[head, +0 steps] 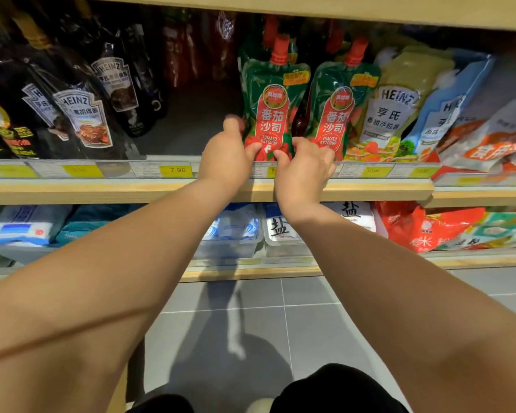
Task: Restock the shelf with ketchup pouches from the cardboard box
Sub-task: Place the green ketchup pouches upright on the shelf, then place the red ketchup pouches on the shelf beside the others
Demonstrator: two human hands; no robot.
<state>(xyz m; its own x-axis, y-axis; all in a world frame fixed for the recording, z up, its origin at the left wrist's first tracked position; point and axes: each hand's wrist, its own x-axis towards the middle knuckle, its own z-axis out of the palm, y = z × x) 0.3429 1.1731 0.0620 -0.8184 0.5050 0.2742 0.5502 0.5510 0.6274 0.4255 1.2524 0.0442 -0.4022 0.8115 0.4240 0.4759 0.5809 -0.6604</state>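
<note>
Both hands on one ketchup pouch [270,114], close together. My left hand [227,156] pinches its lower left corner and my right hand [304,168] its lower right corner, thumbs on the printed front. The pouch stands upright at the front edge of the shelf [102,192]: long axis vertical, red cap up, label facing me. A second ketchup pouch [335,114] stands just beside it on its right, same orientation. Heinz salad dressing pouch [393,111] is further right.
</note>
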